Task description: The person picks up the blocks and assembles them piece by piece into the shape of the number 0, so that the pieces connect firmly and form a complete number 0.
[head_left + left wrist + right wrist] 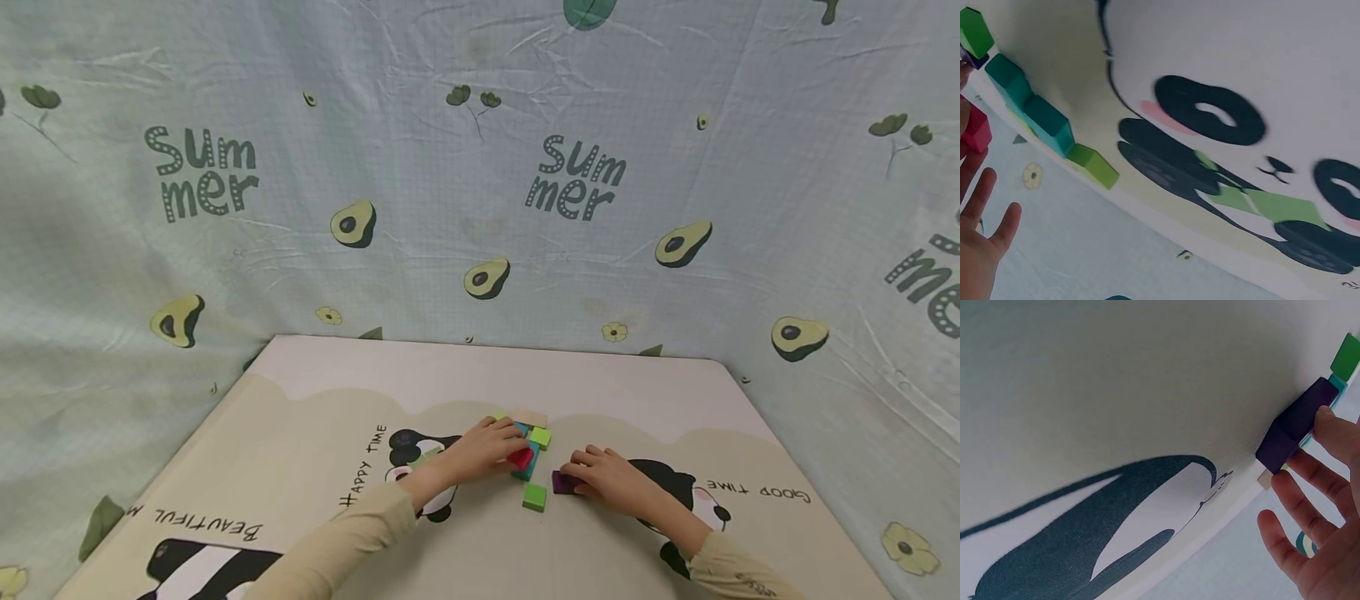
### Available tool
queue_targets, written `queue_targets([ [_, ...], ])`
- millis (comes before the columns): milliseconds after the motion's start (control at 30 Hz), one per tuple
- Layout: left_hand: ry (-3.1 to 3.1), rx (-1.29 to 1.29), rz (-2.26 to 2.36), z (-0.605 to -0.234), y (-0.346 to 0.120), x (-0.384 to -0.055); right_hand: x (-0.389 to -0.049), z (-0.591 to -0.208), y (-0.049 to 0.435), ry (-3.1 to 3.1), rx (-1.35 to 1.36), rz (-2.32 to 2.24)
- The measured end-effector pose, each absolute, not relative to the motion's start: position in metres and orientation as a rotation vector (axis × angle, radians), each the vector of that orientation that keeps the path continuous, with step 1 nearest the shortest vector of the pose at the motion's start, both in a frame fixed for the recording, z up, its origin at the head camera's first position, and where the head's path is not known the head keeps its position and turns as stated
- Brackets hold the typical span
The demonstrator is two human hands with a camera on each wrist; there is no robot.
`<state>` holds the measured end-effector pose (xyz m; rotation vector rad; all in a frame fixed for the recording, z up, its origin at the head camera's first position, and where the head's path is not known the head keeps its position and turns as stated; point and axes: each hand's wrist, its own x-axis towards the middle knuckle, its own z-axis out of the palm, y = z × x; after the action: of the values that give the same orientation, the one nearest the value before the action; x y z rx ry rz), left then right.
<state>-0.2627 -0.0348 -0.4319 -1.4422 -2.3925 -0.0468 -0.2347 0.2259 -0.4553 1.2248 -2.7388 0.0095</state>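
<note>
My left hand (486, 450) pinches a red block (520, 457) above a small cluster of blocks; the red block (977, 129) shows at the left edge of the left wrist view. My right hand (609, 479) grips a dark purple block (564, 482) between thumb and fingers, and the right wrist view shows this purple block (1297, 425) at the table surface. Teal blocks (1030, 103) stand beside the left hand, with a lime green block (1094, 166) at their end. A green block (534, 497) lies on the near side, between the hands.
A pale wooden block (531, 418) lies at the cluster's far side, by a lime block (540, 437). The table (480, 550) bears a panda-printed cover. A patterned cloth (420, 167) hangs behind the table and at its sides.
</note>
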Motion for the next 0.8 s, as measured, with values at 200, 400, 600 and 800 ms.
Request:
queue_targets([
  [200, -2.463, -1.435, -0.084, -0.433, -0.019, -0.265, -0.236, -0.458, 0.226, -2.724, 1.226, 0.031],
  [400, -2.52, -1.425, -0.056, -0.439, -0.007, -0.269, -0.237, -0.458, 0.227, -2.694, 1.225, 0.023],
  [600, -2.551, -1.407, -0.03, -0.441, 0.0, -0.27, -0.237, -0.458, 0.226, -2.678, 1.23, 0.009],
  [800, -2.547, -1.384, -0.012, -0.445, 0.005, -0.271, -0.237, -0.459, 0.227, -2.662, 1.23, 0.005],
])
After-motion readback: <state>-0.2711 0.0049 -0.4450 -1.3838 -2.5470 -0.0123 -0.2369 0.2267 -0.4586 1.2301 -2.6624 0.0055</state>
